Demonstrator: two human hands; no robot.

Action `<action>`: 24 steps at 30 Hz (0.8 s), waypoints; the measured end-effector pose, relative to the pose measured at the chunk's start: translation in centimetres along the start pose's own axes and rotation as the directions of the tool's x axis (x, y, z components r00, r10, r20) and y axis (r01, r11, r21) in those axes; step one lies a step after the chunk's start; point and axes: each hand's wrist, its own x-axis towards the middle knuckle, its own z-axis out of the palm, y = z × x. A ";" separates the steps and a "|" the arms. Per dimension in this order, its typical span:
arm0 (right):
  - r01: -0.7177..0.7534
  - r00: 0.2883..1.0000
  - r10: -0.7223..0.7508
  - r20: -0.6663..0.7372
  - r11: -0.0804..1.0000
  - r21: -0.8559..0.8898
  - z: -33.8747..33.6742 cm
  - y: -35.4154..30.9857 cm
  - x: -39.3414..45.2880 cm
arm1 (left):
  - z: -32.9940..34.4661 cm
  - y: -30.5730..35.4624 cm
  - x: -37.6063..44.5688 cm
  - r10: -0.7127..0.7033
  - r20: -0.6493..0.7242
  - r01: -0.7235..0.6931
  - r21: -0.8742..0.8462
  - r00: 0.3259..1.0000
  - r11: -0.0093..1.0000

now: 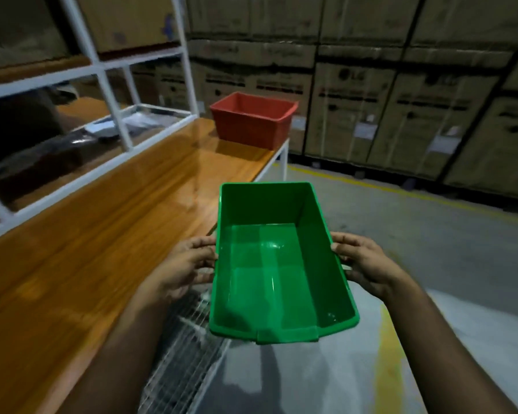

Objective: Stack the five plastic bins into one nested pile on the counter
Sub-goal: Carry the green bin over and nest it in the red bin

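Observation:
An empty green plastic bin point(277, 264) hangs in the air in front of me, off the counter's right edge and above the floor. My left hand point(183, 265) grips its left long wall and my right hand point(364, 262) grips its right long wall. A red plastic bin point(253, 122) stands upright and empty at the far end of the wooden counter point(102, 222). No other bins show in this view.
A white metal shelf frame point(114, 85) runs along the counter's left side with dark items behind it. Stacked cardboard boxes point(401, 100) form a wall beyond the grey floor, which carries yellow lines. A wire mesh surface point(183, 348) lies below the green bin.

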 end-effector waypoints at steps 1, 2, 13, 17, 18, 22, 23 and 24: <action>0.009 1.000 -0.009 -0.017 1.000 0.025 -2.4 -0.5 0.8 | 2.3 0.6 1.9 0.000 0.025 -0.001 0.017 1.000 1.000; 0.022 0.999 -0.021 -0.029 0.998 0.050 -4.7 -1.1 1.5 | 4.4 1.2 3.7 0.001 0.045 -0.003 0.023 0.999 1.000; 0.105 0.964 -0.071 -0.255 0.987 0.124 -22.1 -8.4 7.3 | 22.8 8.1 19.7 0.011 0.262 -0.042 0.114 0.965 0.993; 0.097 0.947 -0.042 -0.318 0.983 0.159 -25.7 -10.2 10.9 | 26.4 9.6 25.4 -0.023 0.298 -0.012 0.116 0.954 0.993; 0.095 0.944 -0.036 -0.327 0.981 0.167 -26.7 -10.8 12.3 | 27.2 10.1 27.3 -0.025 0.308 -0.009 0.110 0.951 0.994; 0.130 0.934 -0.065 -0.351 0.978 0.165 -30.6 -14.1 19.4 | 29.9 13.2 35.5 -0.025 0.362 0.007 0.052 0.932 0.999; 0.136 0.932 -0.073 -0.355 0.979 0.154 -31.4 -15.2 21.4 | 30.4 14.4 37.7 -0.017 0.376 0.002 0.039 0.927 0.999; 0.136 0.931 -0.076 -0.357 0.980 0.146 -32.0 -16.5 23.4 | 30.8 15.6 39.8 -0.011 0.383 0.000 0.029 0.924 1.000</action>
